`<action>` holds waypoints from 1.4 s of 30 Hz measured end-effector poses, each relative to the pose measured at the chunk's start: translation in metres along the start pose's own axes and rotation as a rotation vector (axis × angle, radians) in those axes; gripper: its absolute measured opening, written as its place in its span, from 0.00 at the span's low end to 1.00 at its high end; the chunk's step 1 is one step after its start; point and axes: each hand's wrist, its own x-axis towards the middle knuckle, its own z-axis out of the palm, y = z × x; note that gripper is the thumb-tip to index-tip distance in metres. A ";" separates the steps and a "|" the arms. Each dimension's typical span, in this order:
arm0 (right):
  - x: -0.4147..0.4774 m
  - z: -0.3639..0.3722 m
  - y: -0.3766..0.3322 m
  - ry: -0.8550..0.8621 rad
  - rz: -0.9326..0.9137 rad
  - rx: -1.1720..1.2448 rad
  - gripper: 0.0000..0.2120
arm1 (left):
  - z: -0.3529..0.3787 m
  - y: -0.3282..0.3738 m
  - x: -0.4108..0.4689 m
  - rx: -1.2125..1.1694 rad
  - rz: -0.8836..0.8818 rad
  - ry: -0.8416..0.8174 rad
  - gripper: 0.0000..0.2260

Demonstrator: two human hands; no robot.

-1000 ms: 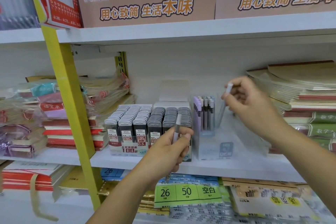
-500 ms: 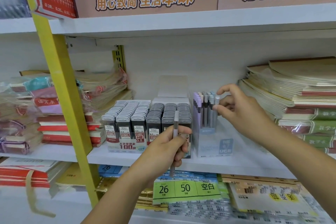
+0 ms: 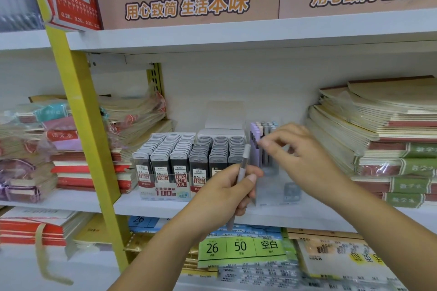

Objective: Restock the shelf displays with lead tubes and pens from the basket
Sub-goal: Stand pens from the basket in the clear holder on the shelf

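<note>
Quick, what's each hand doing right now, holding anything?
Left hand: grips a slim grey plastic pen, held upright.
Right hand: open, fingers loosely curled, nothing visibly held.

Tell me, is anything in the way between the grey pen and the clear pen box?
Yes: the right hand hangs in front of the clear pen box, over its emptier right part. The grey pen, held by the left hand, is close beside the box, nothing else between.
</note>
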 end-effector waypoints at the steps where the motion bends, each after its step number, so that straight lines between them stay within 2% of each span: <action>1: -0.004 0.002 -0.007 -0.087 0.016 0.080 0.08 | 0.004 0.003 0.001 0.012 0.005 -0.021 0.09; 3: -0.007 0.003 -0.015 -0.155 0.063 0.280 0.05 | 0.011 0.009 0.005 0.078 0.024 -0.035 0.10; 4: -0.006 -0.001 -0.017 -0.117 0.094 0.422 0.04 | 0.013 0.011 0.007 0.142 0.057 0.003 0.08; 5: -0.003 -0.007 -0.016 -0.030 0.118 0.553 0.04 | 0.014 0.011 0.009 0.221 0.119 0.081 0.05; 7: 0.005 -0.025 -0.010 0.218 0.122 0.710 0.05 | 0.010 0.007 0.012 0.498 0.328 0.332 0.10; 9: 0.014 -0.039 0.000 0.385 0.058 0.614 0.05 | 0.003 0.007 0.015 0.835 0.533 0.520 0.17; 10: 0.019 -0.041 0.005 0.394 0.020 0.513 0.05 | 0.000 0.007 0.018 0.969 0.581 0.537 0.19; 12: 0.027 -0.036 0.015 0.305 -0.011 0.305 0.06 | -0.006 0.003 0.026 1.195 0.567 0.469 0.23; 14: 0.032 -0.025 0.023 0.203 -0.015 0.099 0.06 | -0.008 -0.001 0.032 1.328 0.477 0.360 0.27; 16: 0.032 -0.014 0.031 0.139 -0.032 -0.049 0.05 | -0.009 -0.004 0.035 1.372 0.457 0.309 0.27; 20: 0.029 -0.002 0.041 0.045 -0.032 -0.218 0.03 | -0.009 -0.008 0.037 1.395 0.498 0.357 0.24; 27: 0.031 -0.001 0.038 0.037 -0.019 -0.178 0.05 | -0.009 -0.010 0.038 1.391 0.538 0.390 0.24; 32: 0.034 0.004 0.038 0.037 -0.068 -0.180 0.11 | -0.010 -0.012 0.038 1.380 0.553 0.407 0.24; 36: 0.041 0.009 0.040 0.120 -0.139 -0.273 0.07 | -0.010 -0.013 0.040 1.379 0.572 0.424 0.23; 39: 0.045 0.010 0.043 0.153 -0.091 -0.335 0.07 | -0.010 -0.015 0.040 1.375 0.575 0.428 0.24; 42: 0.046 0.009 0.047 0.082 -0.022 -0.407 0.08 | -0.009 -0.013 0.040 1.364 0.546 0.402 0.24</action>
